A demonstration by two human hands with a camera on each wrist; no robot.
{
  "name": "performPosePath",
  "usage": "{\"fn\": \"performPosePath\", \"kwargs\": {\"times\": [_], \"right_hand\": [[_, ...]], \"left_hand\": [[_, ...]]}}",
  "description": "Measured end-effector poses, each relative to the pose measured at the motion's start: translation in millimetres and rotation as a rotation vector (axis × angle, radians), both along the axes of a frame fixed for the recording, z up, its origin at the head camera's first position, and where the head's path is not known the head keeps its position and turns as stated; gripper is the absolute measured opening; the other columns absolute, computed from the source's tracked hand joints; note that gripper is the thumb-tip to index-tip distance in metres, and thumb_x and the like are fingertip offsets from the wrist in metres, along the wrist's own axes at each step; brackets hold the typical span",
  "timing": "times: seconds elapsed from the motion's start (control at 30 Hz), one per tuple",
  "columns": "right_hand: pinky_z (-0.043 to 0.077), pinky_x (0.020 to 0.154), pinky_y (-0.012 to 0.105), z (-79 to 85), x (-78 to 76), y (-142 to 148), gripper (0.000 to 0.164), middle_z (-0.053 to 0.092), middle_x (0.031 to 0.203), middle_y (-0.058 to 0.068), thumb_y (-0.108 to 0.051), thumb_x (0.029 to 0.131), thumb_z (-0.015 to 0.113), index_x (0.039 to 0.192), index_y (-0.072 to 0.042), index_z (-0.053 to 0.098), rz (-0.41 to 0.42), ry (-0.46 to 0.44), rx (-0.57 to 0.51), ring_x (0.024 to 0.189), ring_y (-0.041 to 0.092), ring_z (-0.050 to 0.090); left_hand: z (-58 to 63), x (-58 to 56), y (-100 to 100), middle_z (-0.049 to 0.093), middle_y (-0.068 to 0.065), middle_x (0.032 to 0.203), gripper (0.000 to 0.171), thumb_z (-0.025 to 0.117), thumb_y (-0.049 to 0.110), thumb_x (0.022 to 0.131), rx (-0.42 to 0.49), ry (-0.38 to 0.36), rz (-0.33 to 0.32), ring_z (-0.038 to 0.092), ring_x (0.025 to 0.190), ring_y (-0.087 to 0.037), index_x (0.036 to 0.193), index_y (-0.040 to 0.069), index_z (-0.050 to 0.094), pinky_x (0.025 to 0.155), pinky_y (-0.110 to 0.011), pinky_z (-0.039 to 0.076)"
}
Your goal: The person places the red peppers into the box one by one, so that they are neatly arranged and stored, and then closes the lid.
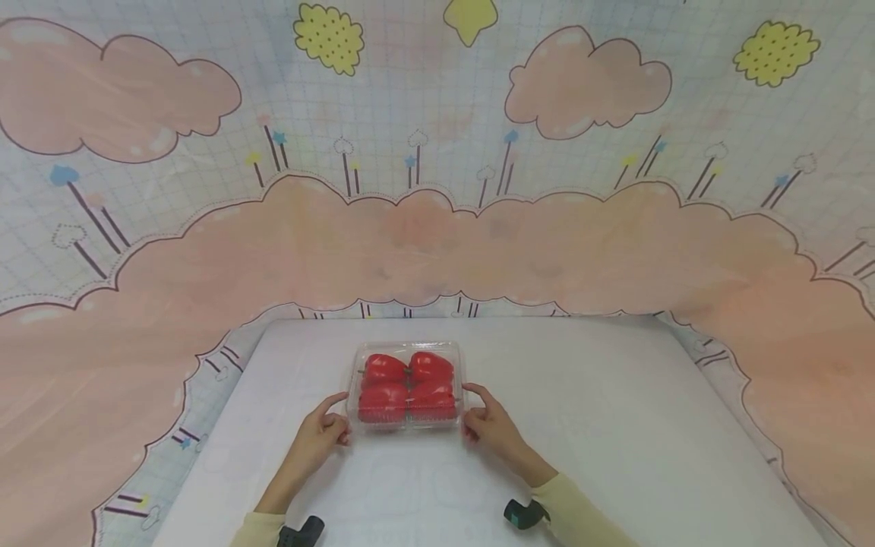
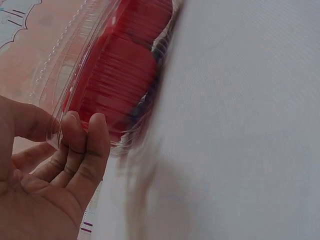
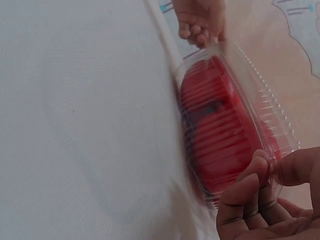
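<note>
A clear plastic clamshell box [image 1: 410, 424] with several red bell peppers [image 1: 384, 401] in it sits on the white table, its lid down over them. At its left side my left hand [image 1: 324, 431] grips the rim near the front corner, index finger stretched along the side and the other fingers curled. My right hand [image 1: 494, 427] holds the opposite side in much the same way. Close up in the left wrist view, the fingertips [image 2: 97, 125] lie against the box's edge. In the right wrist view, fingers [image 3: 257, 167] meet the other corner of the rim.
The white table [image 1: 581, 425] reaches well past the box to the right. Behind and beside it hangs a cloth [image 1: 437, 251] printed with pink clouds. Dark wrist-worn devices [image 1: 525, 514] sit at both cuffs.
</note>
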State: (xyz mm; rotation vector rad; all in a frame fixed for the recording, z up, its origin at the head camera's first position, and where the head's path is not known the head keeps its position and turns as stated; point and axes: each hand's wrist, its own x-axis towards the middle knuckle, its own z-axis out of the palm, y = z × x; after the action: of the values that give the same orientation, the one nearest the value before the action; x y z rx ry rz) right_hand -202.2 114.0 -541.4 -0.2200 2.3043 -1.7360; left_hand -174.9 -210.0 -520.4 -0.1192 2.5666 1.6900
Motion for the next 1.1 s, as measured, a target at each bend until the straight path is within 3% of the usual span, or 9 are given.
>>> {"fn": "performPosePath", "kwargs": {"times": [0.27, 0.57, 0.7, 0.87, 1.1], "right_hand": [[0.048, 0.057, 0.019, 0.8, 3.4, -2, 0.055, 0.059, 0.069, 0.000, -0.007, 0.095, 0.055, 0.146, -0.015, 0.038, -0.031, 0.005, 0.005, 0.060, 0.010, 0.052], [0.042, 0.054, 0.019, -0.8, 2.7, -3, 0.054, 0.055, 0.067, 0.000, -0.006, 0.095, 0.056, 0.146, -0.015, 0.040, -0.059, -0.017, -0.036, 0.060, 0.010, 0.048], [0.044, 0.055, 0.019, -2.1, 2.2, -4, 0.055, 0.057, 0.068, 0.000, -0.007, 0.095, 0.056, 0.147, -0.016, 0.040, -0.062, -0.023, -0.050, 0.061, 0.010, 0.050], [0.050, 0.061, 0.021, -2.2, 0.2, -1, 0.056, 0.062, 0.074, 0.004, -0.010, 0.096, 0.054, 0.149, -0.017, 0.037, -0.009, -0.013, -0.040, 0.065, 0.011, 0.055], [0.056, 0.068, 0.025, -1.3, -0.1, 14, 0.062, 0.069, 0.093, 0.013, -0.018, 0.098, 0.055, 0.154, -0.016, 0.028, 0.077, 0.020, 0.016, 0.075, 0.016, 0.062]], "left_hand": [[-6.0, -2.2, -1, 0.065, -0.017, 0.080, 0.051, 0.048, -0.004, 0.093, 0.052, 0.009, 0.009, 0.062, 0.065, -0.011, 0.143, 0.004, 0.044, 0.064, -0.025, 0.060], [-2.0, 0.6, 2, 0.066, -0.017, 0.081, 0.050, 0.048, -0.007, 0.093, 0.115, 0.009, 0.017, 0.062, 0.064, -0.011, 0.142, 0.001, 0.045, 0.065, -0.026, 0.061], [-2.3, 0.2, 2, 0.066, -0.018, 0.083, 0.050, 0.048, -0.006, 0.093, 0.099, 0.004, 0.022, 0.062, 0.065, -0.011, 0.143, 0.002, 0.044, 0.066, -0.026, 0.061], [-3.4, -0.7, 1, 0.068, -0.018, 0.088, 0.051, 0.048, -0.002, 0.094, 0.059, -0.001, 0.046, 0.063, 0.071, -0.012, 0.145, 0.005, 0.044, 0.069, -0.027, 0.062], [-2.6, 5.6, -5, 0.071, -0.016, 0.093, 0.043, 0.047, 0.014, 0.101, -0.082, 0.026, 0.080, 0.066, 0.075, -0.016, 0.144, 0.011, 0.046, 0.063, -0.024, 0.056]]}}
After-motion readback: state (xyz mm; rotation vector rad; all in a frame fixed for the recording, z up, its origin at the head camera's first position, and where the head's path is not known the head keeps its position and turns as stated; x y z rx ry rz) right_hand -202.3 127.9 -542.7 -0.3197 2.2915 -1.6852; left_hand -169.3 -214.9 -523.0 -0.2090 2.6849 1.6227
